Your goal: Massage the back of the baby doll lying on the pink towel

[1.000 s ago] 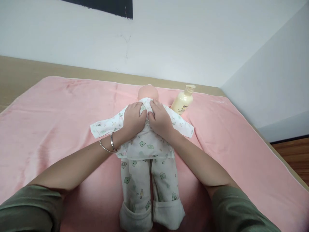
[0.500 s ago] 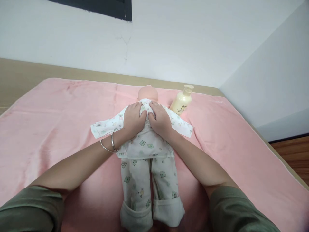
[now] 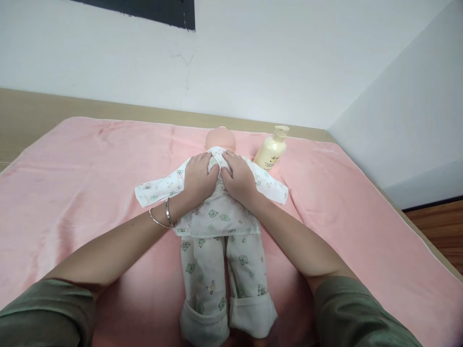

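A baby doll (image 3: 220, 138) lies on a pink blanket with its head away from me. It wears a white printed top (image 3: 224, 217) and matching trousers (image 3: 208, 270) with turned-up cuffs. My left hand (image 3: 200, 176) rests flat on the left side of the doll's upper body. On the right side, my right hand (image 3: 239, 178) lies the same way, fingers stretched toward the neck. The two thumbs almost meet at the middle of the chest area. Both sleeves of the top spread outward beyond my hands. The doll's face is not visible.
A cream pump bottle (image 3: 271, 150) stands beside the doll's right-hand sleeve, tilted in view. The pink blanket (image 3: 90, 164) covers most of a wooden surface (image 3: 36, 106). A white wall (image 3: 253, 62) rises behind it, with a dark frame (image 3: 159, 12) at upper left.
The whole view has shifted very slightly. My hands keep the same place on the doll's top, and nothing else has visibly moved.
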A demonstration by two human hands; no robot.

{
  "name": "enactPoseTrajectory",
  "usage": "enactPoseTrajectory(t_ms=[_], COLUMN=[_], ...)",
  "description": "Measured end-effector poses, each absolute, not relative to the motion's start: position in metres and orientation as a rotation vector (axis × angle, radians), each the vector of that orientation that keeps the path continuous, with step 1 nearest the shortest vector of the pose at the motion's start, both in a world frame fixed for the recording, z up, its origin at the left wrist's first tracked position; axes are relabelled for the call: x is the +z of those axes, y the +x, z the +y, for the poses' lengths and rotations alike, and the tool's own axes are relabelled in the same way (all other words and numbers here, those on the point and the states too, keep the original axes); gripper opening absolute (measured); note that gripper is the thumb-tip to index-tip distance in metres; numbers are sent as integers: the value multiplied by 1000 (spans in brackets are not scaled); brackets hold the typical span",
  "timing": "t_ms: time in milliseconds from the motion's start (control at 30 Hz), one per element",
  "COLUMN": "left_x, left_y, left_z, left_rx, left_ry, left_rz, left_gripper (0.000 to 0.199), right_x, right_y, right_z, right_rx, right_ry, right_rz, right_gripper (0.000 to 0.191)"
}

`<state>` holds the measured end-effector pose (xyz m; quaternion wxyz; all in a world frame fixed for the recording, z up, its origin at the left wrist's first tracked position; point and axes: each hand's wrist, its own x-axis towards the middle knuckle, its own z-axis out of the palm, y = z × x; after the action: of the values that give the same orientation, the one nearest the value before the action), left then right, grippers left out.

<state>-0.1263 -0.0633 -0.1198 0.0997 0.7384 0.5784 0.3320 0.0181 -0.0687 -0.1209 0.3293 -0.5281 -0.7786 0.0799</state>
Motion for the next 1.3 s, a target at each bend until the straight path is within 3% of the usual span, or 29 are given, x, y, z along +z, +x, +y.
enactPoseTrajectory(t_ms=[500, 767, 933, 1200, 1300], left_x=[-121, -123, -121, -105, -104], left_y=[-126, -124, -119, -133, -133], left_z=[-62, -75, -93, -62, -59], left_rx=[979, 976, 976, 684, 681], left_ry=[2179, 2361, 2530, 2269, 2254], left_rz=[1725, 1701, 1658, 1726, 1716], left_gripper=[22, 42, 45, 30, 31], right_x=[-119, -108, -91, -88, -87], right_y=[19, 23, 37, 16, 16], right_z=[-69, -58, -50, -92, -94], right_rx=[204, 284, 365, -129, -111], right_ry=[-1404, -1649, -1646, -1786, -1772], right_rz=[-2066, -2076, -2193, -2332, -2318], right_gripper=[49, 59, 48, 49, 43])
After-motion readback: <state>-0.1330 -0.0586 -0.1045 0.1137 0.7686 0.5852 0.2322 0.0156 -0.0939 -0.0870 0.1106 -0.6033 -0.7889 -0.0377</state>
